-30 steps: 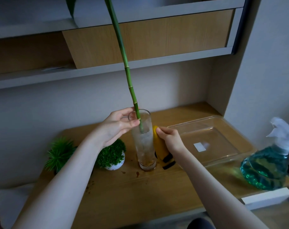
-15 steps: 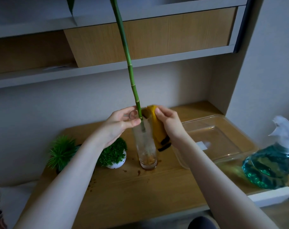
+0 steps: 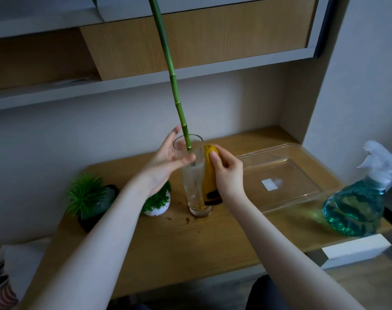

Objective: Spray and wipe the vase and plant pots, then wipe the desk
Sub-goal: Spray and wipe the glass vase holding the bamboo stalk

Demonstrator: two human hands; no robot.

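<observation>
A tall clear glass vase [image 3: 193,189] stands mid-desk with a long green bamboo stalk [image 3: 172,79] rising out of it. My left hand [image 3: 166,163] grips the vase near its rim, thumb in front and fingers behind. My right hand [image 3: 227,173] presses a yellow cloth [image 3: 209,177] against the vase's right side. Left of the vase sit a small white pot [image 3: 157,203] with green moss-like foliage and a dark pot [image 3: 89,198] with spiky green leaves. A spray bottle [image 3: 358,204] of blue-green liquid stands at the desk's right edge.
The wooden desk [image 3: 168,247] carries a clear plastic tray [image 3: 302,173] right of the vase. Brown crumbs lie around the vase base. Shelves and a wooden cabinet hang above. A side wall closes the right; white cloth lies at lower left.
My right hand slid the yellow cloth up the vase's side to the rim, then a little back down. My left hand kept its hold near the rim.
</observation>
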